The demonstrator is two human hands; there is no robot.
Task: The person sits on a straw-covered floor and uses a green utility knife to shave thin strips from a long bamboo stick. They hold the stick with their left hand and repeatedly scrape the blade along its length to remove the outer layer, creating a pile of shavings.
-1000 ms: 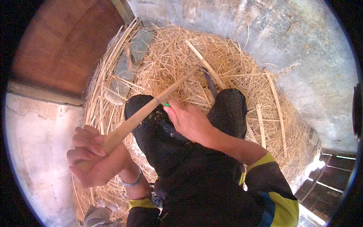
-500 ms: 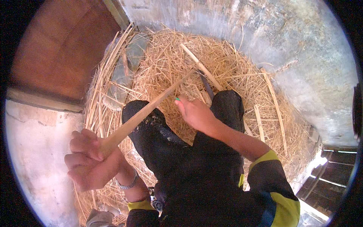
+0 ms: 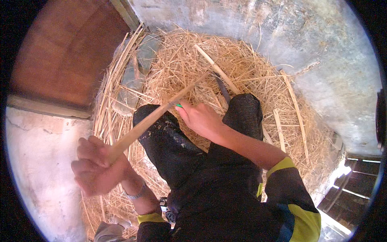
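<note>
Gripping a bamboo strip [image 3: 161, 113], left hand [image 3: 98, 165] closed, right hand [image 3: 199, 119] clasping green-handled blade [image 3: 221, 89], straw heap [image 3: 250, 68] around knees.

Two hands, one held bamboo strip [image 3: 161, 113], one blade [image 3: 222, 89], several loose strips, one straw heap [image 3: 242, 64].

The left hand [image 3: 98, 165] is motion-blurred; the right hand [image 3: 199, 119] hides most of the green-handled tool [image 3: 178, 105] it grips.

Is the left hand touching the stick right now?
Touching. The head view shows the left hand closed around the near end of the stick, its fingers wrapped over it with no gap.
</note>
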